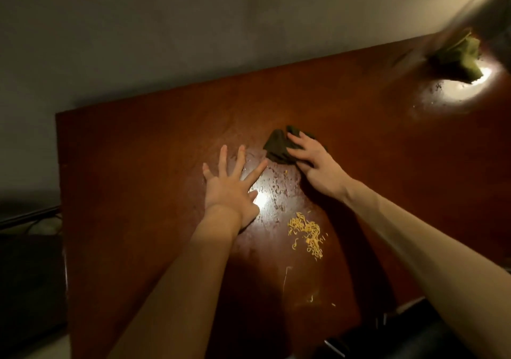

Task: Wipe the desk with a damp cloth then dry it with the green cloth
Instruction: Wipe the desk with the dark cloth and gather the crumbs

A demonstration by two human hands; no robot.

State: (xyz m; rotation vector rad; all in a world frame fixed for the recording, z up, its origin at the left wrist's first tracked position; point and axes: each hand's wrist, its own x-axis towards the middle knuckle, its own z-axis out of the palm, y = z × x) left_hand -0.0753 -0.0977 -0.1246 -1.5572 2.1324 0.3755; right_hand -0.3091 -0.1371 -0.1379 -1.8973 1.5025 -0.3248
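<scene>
Pressing the limp, probably damp cloth (276, 148) with our right hand (315, 165), fingers (300, 141) spread, we could bunch it anywhere; left hand (232, 190) rests splayed, empty.

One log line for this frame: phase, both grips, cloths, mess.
phase: wipe | left grip: flat on desk | right grip: pressing dark cloth | green cloth: far right corner, unheld | noodle crumbs: uncleared
</scene>
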